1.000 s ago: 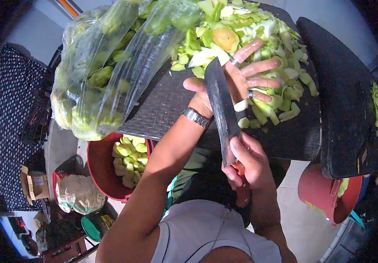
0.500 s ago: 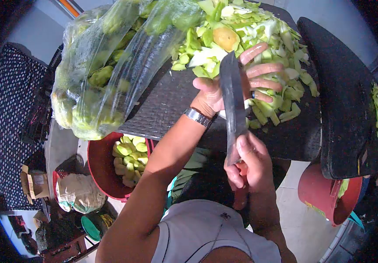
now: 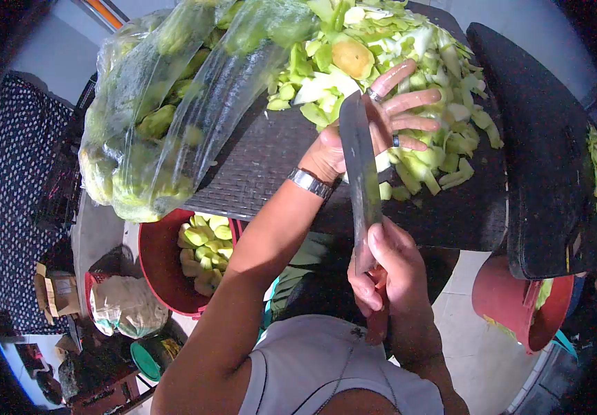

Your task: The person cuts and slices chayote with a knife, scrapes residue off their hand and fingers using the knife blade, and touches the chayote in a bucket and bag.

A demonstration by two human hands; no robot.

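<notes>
My right hand (image 3: 392,266) is closed round the red handle (image 3: 377,319) of a large knife, its thumb resting near the base of the blade. The dark, wide knife blade (image 3: 362,159) points up and away from me. Behind the blade, my left hand (image 3: 402,114) is spread with fingers apart and a dark ring on one finger. Whether that hand touches the blade, I cannot tell. Beyond it lies a heap of pale green peelings (image 3: 440,62), with a round orange-tan piece (image 3: 352,58) on top. Both rest on the black woven tabletop (image 3: 264,149).
A clear plastic bag (image 3: 146,131) of green vegetables sits at the table's left. Below is a red tub (image 3: 156,277) holding peeled pieces (image 3: 205,249). A black chair (image 3: 534,145) and another red bucket (image 3: 502,297) stand on the right. Cardboard (image 3: 56,290) lies at far left.
The knife blade has shifted slightly left, its tip a little lower. My left hand has moved slightly left and up behind it, its thumb now less spread out.
</notes>
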